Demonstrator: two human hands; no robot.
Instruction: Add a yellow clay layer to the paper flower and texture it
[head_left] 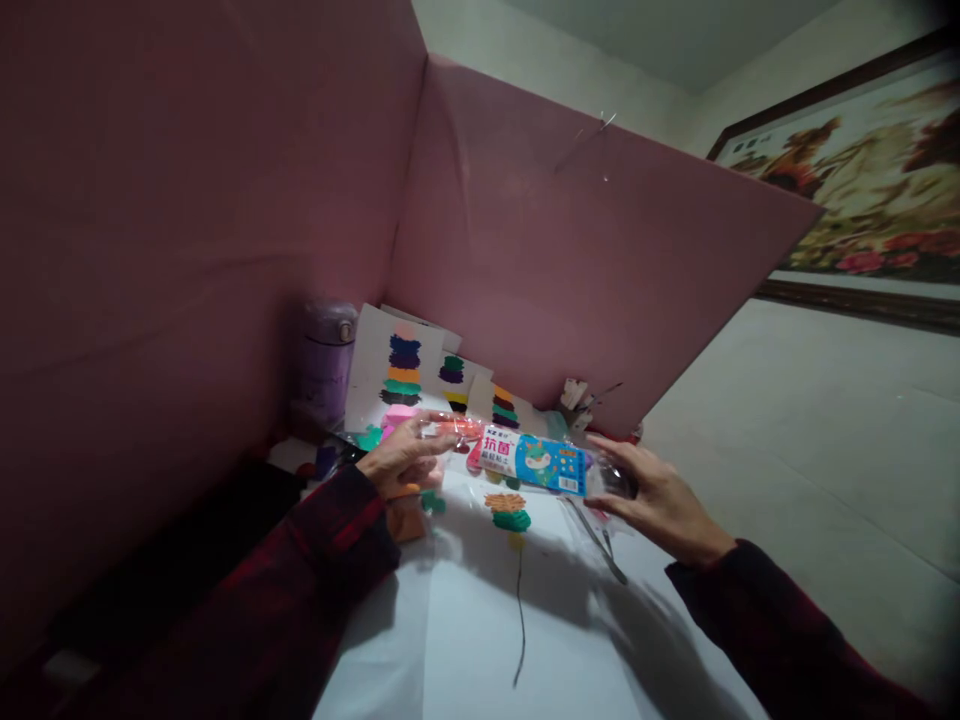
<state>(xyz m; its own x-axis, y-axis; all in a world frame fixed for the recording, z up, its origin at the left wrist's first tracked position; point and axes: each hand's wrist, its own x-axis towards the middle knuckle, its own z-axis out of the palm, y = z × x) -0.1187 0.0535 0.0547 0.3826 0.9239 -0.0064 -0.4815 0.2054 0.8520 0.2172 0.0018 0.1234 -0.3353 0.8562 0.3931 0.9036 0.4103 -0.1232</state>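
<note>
Gripping both ends, I'm stretching clear plastic clay packet with blue-white label (534,460) between left hand (401,460) and right hand (660,500); opening it needs a firm tear.

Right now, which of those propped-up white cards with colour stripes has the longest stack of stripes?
The leftmost card, beside the purple flask: its stripes run blue, orange, green, black and pink, more than on the two smaller cards.
</note>
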